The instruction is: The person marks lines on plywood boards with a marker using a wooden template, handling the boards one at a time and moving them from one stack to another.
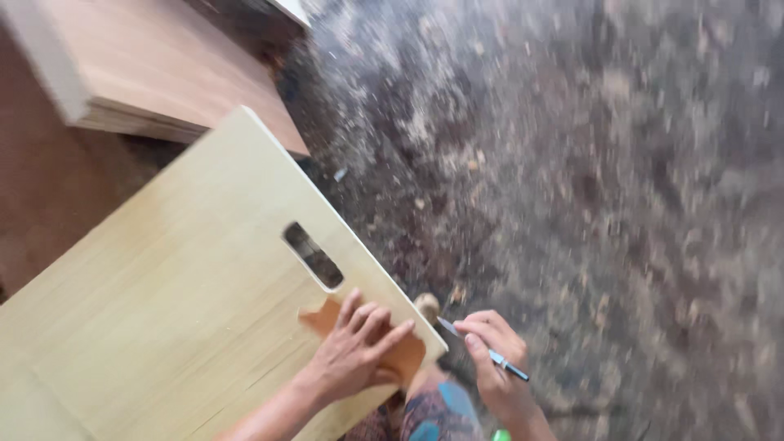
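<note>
Left hand (355, 351) lies flat, fingers spread, on the pale wooden panel (180, 302) below its slot. Right hand (494, 359), just off the panel's corner, grips a small blade (482, 349).

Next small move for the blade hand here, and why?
Probably bring the small blade in the right hand onto the board's corner: its tip sits just off that edge, and the left hand already presses the brown patch flat there.

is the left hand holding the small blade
No, the left hand lies flat on the pale wooden board, while the right hand grips the small blade just off the board's corner.
</note>
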